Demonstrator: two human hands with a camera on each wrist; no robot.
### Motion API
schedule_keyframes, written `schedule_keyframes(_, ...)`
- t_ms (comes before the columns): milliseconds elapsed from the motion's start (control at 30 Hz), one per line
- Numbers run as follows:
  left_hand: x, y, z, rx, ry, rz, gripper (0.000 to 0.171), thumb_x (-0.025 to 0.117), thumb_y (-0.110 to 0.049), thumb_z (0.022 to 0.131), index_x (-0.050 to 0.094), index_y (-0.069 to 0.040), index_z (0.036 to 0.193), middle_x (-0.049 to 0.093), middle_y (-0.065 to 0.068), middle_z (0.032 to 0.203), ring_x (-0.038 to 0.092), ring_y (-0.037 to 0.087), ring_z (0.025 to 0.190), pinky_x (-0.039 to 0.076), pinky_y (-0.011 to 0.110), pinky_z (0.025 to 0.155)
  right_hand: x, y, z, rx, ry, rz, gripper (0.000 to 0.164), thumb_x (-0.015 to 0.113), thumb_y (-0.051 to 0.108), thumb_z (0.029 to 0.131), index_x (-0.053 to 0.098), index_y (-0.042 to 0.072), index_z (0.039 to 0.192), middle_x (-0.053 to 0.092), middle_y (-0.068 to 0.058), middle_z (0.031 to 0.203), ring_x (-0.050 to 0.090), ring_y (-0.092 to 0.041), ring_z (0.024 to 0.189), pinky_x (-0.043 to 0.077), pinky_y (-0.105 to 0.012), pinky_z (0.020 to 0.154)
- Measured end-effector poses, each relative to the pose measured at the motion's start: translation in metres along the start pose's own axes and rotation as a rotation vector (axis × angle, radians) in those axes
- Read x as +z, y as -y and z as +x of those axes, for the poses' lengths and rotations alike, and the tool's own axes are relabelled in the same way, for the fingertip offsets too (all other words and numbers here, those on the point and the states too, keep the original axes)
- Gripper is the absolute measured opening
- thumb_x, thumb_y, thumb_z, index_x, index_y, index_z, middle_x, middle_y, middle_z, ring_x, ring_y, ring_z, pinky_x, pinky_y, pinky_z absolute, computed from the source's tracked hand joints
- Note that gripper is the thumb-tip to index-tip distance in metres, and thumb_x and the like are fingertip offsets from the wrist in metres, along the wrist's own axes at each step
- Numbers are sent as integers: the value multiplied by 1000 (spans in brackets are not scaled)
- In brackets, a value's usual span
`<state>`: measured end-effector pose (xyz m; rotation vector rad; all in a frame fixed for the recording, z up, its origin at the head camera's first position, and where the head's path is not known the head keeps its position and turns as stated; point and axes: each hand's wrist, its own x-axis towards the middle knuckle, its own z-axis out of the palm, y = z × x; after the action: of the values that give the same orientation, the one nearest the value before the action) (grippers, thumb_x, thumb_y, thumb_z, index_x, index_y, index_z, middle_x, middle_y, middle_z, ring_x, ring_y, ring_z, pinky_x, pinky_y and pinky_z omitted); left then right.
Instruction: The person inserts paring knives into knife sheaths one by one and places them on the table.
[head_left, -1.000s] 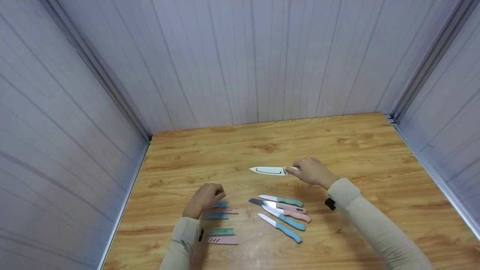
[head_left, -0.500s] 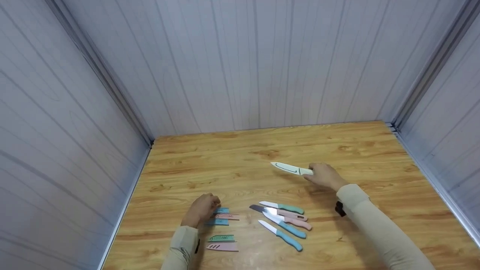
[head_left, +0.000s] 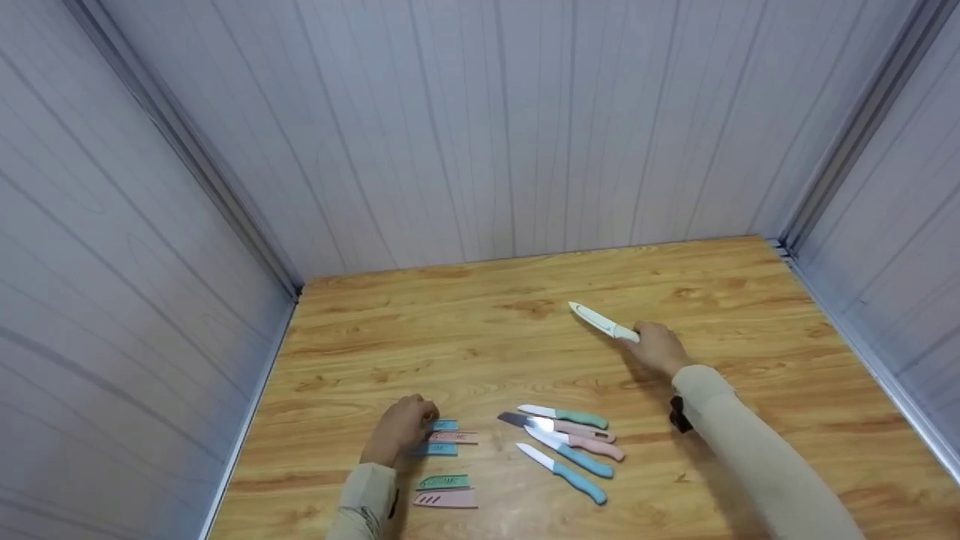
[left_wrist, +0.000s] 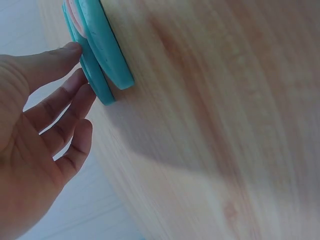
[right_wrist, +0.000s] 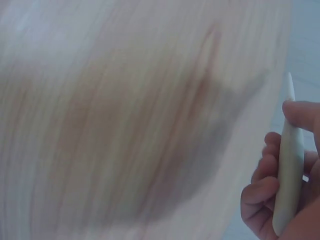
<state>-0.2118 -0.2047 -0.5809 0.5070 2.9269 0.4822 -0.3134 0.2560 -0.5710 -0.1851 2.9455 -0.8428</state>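
Note:
In the head view my right hand [head_left: 657, 349] grips the handle of a white knife [head_left: 596, 321], its blade pointing away and to the left. The right wrist view has fingers and thumb wrapped round that pale handle [right_wrist: 289, 180]. My left hand [head_left: 399, 430] is low beside a blue knife sheath [head_left: 444, 425]. In the left wrist view its thumb and loosely bent fingertips touch the edge of this teal-blue sheath [left_wrist: 94, 70]. A pink sheath [head_left: 459, 437] and a second blue sheath [head_left: 439, 449] lie close by, their left ends partly hidden by the hand.
Nearer me lie a green sheath [head_left: 444, 482] and a wider pink sheath [head_left: 446, 498]. Right of them are several loose knives with bare blades, including a green-handled one [head_left: 581, 418] and a blue-handled one [head_left: 577, 481]. Light walls enclose the wooden table [head_left: 420, 322].
My right hand has carried the white knife to the right and turned its tip farther away. My left hand has come down to the far blue sheath.

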Motion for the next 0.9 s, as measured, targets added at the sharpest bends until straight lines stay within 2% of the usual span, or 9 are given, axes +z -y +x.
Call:
schedule_keyframes(233, 0, 2, -5, 21, -1, -9, 9, 71, -6, 84, 71, -8, 92, 59, 4, 86, 57, 23, 81, 48, 42, 72, 8, -8, 6, 66, -6, 39, 34, 56, 24, 95, 58, -9, 105, 58, -17, 86, 50, -24, 68, 41, -37, 60)
schedule_keyframes(433, 2, 2, -5, 56, -24, 9, 8, 72, -5, 83, 71, -7, 90, 59, 4, 84, 57, 23, 79, 48, 41, 71, 11, -11, 8, 79, -19, 35, 32, 54, 22, 96, 55, -8, 107, 58, -21, 92, 53, -27, 74, 44, -42, 66)
schedule_keyframes(667, 3, 2, -5, -13, 13, -1, 10, 71, -5, 84, 69, -10, 93, 56, 1, 85, 55, 21, 81, 47, 42, 74, 12, -13, 5, 87, 2, -40, 30, 54, 23, 96, 55, -6, 105, 57, -18, 89, 53, -28, 72, 43, -43, 64)
schedule_keyframes(900, 1, 3, -7, -59, 6, -35, 12, 71, -6, 84, 68, -11, 94, 55, -1, 86, 53, 18, 81, 46, 40, 74, 8, -14, 3, 62, 8, -135, 30, 54, 21, 96, 58, -7, 105, 51, -21, 87, 52, -31, 73, 43, -46, 61)
